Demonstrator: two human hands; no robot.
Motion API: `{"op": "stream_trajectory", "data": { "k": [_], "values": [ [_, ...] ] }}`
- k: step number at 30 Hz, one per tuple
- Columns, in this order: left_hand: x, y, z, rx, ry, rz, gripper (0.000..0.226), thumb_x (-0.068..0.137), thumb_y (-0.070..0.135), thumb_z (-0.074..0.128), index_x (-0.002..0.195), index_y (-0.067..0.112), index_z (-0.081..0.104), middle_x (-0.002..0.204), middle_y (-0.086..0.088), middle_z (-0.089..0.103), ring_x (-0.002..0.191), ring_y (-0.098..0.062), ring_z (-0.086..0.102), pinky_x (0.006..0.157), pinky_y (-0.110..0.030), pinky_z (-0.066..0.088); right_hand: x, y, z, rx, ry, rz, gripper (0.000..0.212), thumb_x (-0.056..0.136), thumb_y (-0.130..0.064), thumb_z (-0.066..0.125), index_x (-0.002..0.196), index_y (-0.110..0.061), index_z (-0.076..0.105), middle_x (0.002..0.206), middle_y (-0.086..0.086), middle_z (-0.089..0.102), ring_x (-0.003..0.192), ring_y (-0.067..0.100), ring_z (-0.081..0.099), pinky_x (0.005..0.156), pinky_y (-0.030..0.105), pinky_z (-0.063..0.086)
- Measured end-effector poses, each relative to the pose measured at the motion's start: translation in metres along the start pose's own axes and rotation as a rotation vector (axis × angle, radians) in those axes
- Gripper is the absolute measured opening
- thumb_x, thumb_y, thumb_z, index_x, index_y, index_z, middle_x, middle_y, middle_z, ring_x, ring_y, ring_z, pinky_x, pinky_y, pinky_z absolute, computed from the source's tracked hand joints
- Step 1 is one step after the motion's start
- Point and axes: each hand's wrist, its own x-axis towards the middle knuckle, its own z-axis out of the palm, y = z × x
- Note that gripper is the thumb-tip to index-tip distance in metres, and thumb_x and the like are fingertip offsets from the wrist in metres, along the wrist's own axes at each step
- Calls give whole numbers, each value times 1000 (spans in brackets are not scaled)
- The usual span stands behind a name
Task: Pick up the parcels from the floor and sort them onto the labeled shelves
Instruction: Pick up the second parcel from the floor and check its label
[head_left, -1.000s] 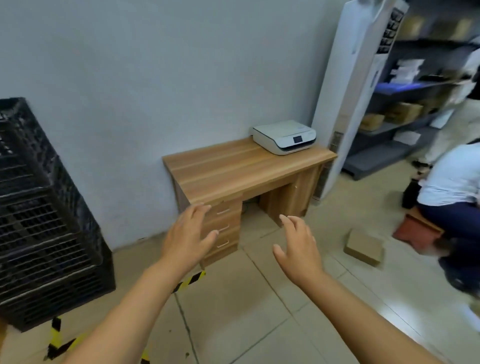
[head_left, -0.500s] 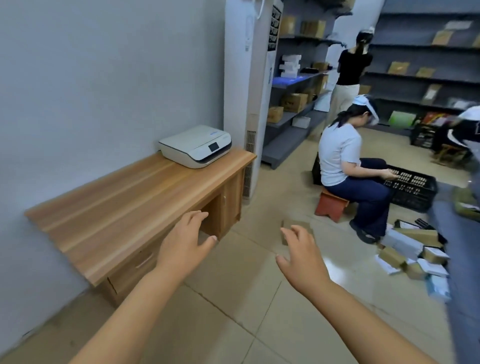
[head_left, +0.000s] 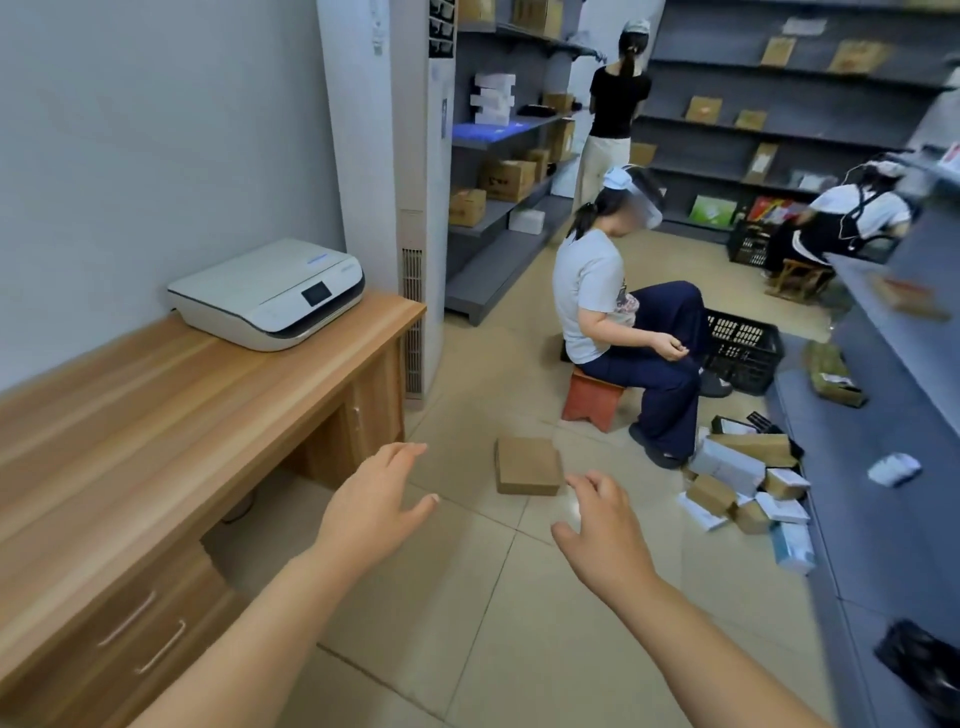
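A flat brown cardboard parcel (head_left: 527, 464) lies alone on the tiled floor ahead of me. My left hand (head_left: 371, 506) hovers to its lower left, fingers spread, holding nothing. My right hand (head_left: 605, 530) hovers just below and right of the parcel, also open and empty. Neither hand touches it. A heap of several brown and white parcels (head_left: 743, 483) lies on the floor at the right, against the grey shelf unit (head_left: 872, 545). More grey shelves (head_left: 789, 135) with boxes line the back wall.
A wooden desk (head_left: 171, 410) with a white printer (head_left: 270, 293) stands at my left. A person sits on a red stool (head_left: 592, 397) beside a black crate (head_left: 743, 351). Another person stands at the back shelves; a third sits at the far right. A tall white cabinet (head_left: 395, 156) stands past the desk.
My view has swung to the right, from the wall, black crates and desk toward the room with shelves and people. The floor parcel now sits between my raised, empty hands.
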Motion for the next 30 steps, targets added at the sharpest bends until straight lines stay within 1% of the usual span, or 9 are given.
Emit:
{"op": "stream_trajectory", "data": {
  "k": [4,9,12,17,22,26,30],
  "values": [
    [64,17,28,-8,-17,-41,62,86,47,52,141,28,31,145,8,37,129,-11,40,99,-31,42,73,27,-9,-11,-27,-30,58,86,-27,53,141,-18,34,141,2,34,130,20,31,106,32,32],
    [140,31,55,-34,-2,-112,62,86,48,51,141,29,31,144,8,39,127,-11,42,97,-30,43,166,59,-27,-49,-55,-73,56,88,-27,53,140,-18,36,141,3,34,130,21,31,106,33,32],
    [175,28,65,-23,3,-152,62,86,48,52,141,28,31,143,6,39,126,-12,43,96,-30,44,217,70,-32,-58,-73,-93,53,89,-25,53,139,-17,37,141,4,34,130,22,32,104,32,31],
    [239,10,79,-8,4,-197,63,85,48,53,141,29,31,143,6,39,125,-12,45,94,-31,46,292,70,-24,-20,-106,-112,53,88,-26,54,138,-19,38,141,2,34,130,20,32,105,31,32],
    [326,-12,100,-45,-14,-166,65,84,49,53,141,28,31,142,7,40,124,-12,45,93,-30,46,369,69,-14,-37,-111,-105,55,88,-26,54,140,-18,36,140,2,35,132,20,30,106,32,31],
    [401,-27,112,-82,-69,-130,62,86,47,51,140,26,31,144,6,38,126,-12,44,96,-29,43,431,71,-13,-48,-121,-49,58,87,-24,55,141,-20,36,138,1,38,130,19,32,106,31,31],
    [477,-46,121,-111,-109,-93,60,87,44,51,140,25,33,143,5,38,126,-12,43,97,-29,42,492,66,-12,-60,-111,11,56,87,-24,57,140,-19,37,138,2,40,130,20,33,105,29,29]
  ]
}}
